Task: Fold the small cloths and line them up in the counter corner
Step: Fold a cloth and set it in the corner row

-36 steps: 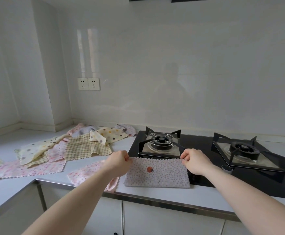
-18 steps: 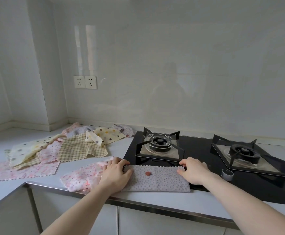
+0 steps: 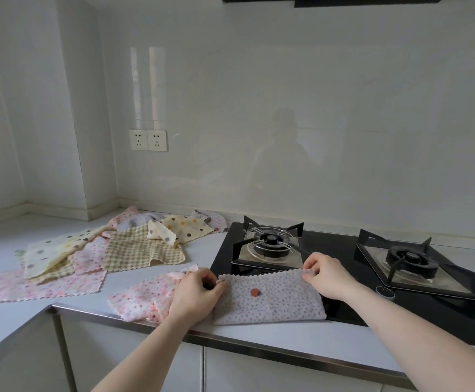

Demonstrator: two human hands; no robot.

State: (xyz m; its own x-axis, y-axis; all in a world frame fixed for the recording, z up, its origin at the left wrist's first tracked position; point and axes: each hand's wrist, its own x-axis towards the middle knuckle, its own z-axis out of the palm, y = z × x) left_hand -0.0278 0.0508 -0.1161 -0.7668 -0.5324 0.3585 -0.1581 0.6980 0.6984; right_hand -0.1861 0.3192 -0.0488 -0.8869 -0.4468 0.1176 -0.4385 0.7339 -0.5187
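Two bare forearms are reaching in from the bottom edge toward a white counter (image 3: pixel 287 336) with a metal front strip. Nearest the viewer, a grey dotted cloth (image 3: pixel 270 299) is lying half-folded as a long rectangle, partly on the counter and partly over the front of a black gas hob (image 3: pixel 341 312); a small reddish spot is showing near its middle. The left hand (image 3: pixel 195 292) is pinching the cloth's far left corner between thumb and curled fingers, and the right hand (image 3: pixel 325 275) is pinching the far right corner the same way, so both are gripping the zigzag-cut back edge. The cloth is looking thin, light and limp, likely to sag or crumple if held by one point, so the two corners seem the sensible places to hold it for the next fold. Under the left hand, a pink dotted cloth (image 3: pixel 143 295) is lying rumpled and unfolded. Further back and to the left, a loose pile of unfolded cloths (image 3: pixel 95 250) is spreading toward the counter corner: pink dotted, yellow checked, cream with large spots, and grey. Beyond the hands, the left burner (image 3: pixel 270 244) and the right burner (image 3: pixel 408 258) are sitting on the hob, with a small round knob (image 3: pixel 384 292) near the right wrist. On the far wall, a double socket (image 3: pixel 148 140) is showing.
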